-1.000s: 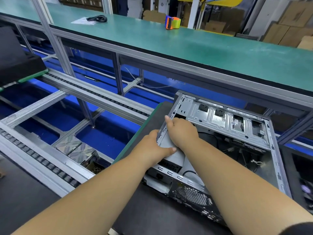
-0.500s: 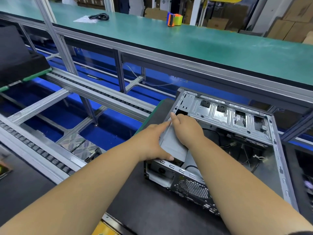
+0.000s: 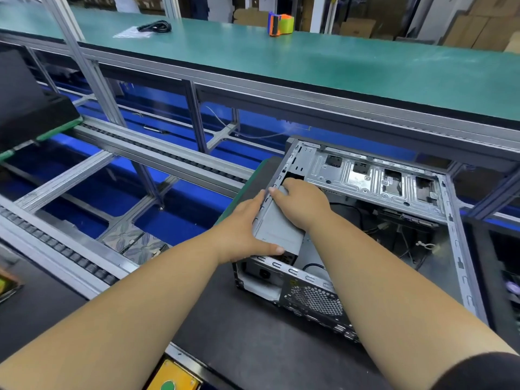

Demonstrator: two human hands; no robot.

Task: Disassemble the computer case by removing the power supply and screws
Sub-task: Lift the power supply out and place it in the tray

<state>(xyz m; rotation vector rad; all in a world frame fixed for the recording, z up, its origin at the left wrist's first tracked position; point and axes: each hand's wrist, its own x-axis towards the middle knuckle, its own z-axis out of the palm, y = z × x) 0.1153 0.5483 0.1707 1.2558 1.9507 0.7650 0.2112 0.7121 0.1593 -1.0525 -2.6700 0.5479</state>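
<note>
An open grey metal computer case (image 3: 374, 178) lies on its side on a black mat, its inside facing up. In its near left corner sits the grey box of the power supply (image 3: 277, 230), tilted up out of the frame. My left hand (image 3: 242, 229) grips its left side, thumb across the near edge. My right hand (image 3: 302, 204) grips its far right end from above, fingers curled over the top. Loose cables (image 3: 394, 229) lie inside the case. No screws can be made out.
A black mat (image 3: 247, 327) carries the case. To the left run roller conveyor rails (image 3: 157, 156) over blue panels. A green bench (image 3: 309, 63) behind holds a tape dispenser (image 3: 280, 23) and a black cable (image 3: 156, 26). A yellow box with a green button (image 3: 173, 380) sits near me.
The power supply has tipped higher out of the case corner under both hands. My left thumb has slid along its near edge. The view has shifted slightly.
</note>
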